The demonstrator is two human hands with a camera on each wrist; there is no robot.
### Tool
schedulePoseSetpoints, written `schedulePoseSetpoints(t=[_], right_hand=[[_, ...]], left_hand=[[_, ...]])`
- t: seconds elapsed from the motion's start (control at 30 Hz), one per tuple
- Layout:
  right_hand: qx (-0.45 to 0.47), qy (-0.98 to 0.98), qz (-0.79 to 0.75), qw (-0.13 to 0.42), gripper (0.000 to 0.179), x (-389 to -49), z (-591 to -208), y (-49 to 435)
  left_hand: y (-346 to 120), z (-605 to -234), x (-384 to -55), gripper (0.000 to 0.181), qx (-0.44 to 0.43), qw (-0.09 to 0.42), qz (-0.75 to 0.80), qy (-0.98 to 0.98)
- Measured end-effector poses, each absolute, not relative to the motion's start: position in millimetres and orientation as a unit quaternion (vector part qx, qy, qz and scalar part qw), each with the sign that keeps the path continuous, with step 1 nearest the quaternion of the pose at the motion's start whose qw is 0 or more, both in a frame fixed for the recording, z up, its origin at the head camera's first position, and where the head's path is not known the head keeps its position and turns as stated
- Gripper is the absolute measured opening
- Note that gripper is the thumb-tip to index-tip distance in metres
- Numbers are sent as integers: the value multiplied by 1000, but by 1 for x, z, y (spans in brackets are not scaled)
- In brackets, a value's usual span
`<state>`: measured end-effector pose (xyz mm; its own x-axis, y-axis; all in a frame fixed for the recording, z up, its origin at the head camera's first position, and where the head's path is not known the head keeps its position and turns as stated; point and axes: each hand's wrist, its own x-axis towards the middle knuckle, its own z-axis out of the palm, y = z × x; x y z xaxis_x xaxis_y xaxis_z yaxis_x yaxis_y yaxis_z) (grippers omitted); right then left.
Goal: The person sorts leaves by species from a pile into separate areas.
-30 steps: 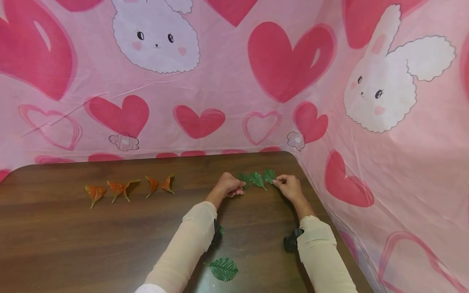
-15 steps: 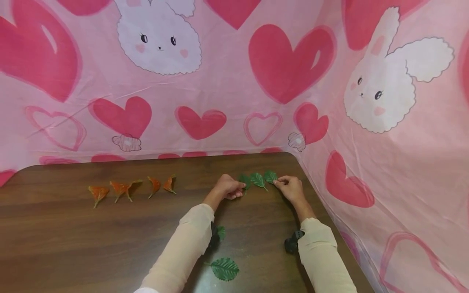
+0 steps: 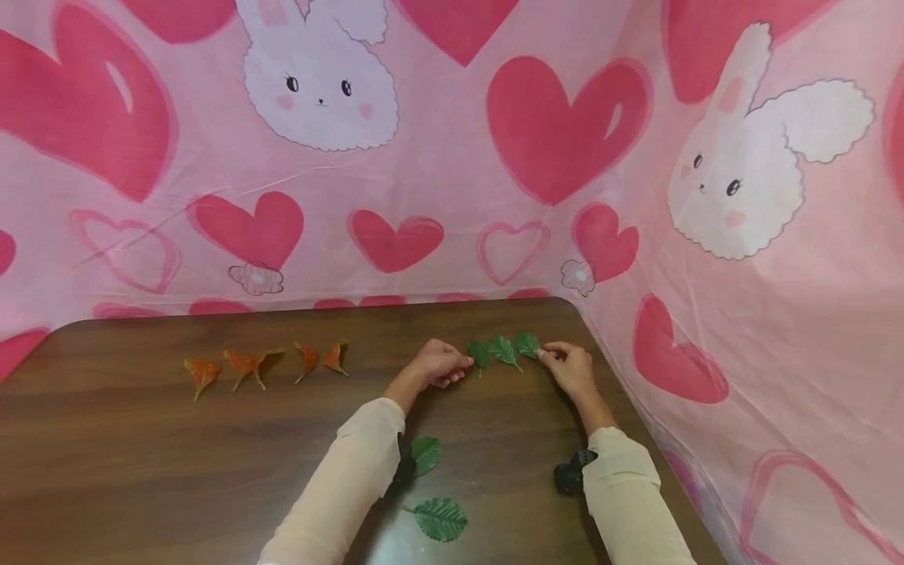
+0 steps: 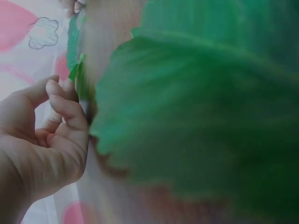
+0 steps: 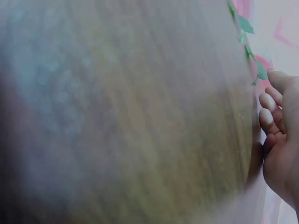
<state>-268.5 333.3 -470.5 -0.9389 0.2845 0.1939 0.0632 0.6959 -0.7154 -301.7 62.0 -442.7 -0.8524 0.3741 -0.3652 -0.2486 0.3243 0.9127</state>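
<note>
Three green artificial leaves stand in a row at the back right of the table, stems toward the person. My left hand is just left of the leftmost green leaf, its fingers loosely bent and holding nothing. Beside that is the middle green leaf, which no hand touches. The thumb and forefinger of my right hand pinch the right edge of the rightmost green leaf. In the right wrist view, the thumb tip meets a leaf. A large, blurred leaf fills much of the left wrist view.
Two more green leaves lie nearer the person: one leaf beside the left wrist camera, another leaf below it. Several orange leaves form a row at the back left of the brown table. A pink heart-print cloth hangs behind.
My left fingers have come off the leftmost green leaf and drawn slightly left of it. The right hand stays at the rightmost leaf. The head view has turned slightly left.
</note>
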Motion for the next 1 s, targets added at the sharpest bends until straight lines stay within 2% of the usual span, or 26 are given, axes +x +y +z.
schedulePoseSetpoints(t=[0.53, 0.7, 1.0], right_hand=[[-78, -899, 399, 160, 29, -261, -465, 340], [-56, -905, 390, 159, 29, -257, -464, 338], [-32, -898, 395, 190, 24, -248, -461, 333]], left_hand=[[45, -437, -297, 20, 56, 233, 584, 775], [40, -434, -292, 19, 91, 192, 551, 807], [21, -421, -277, 16, 165, 139, 461, 860]])
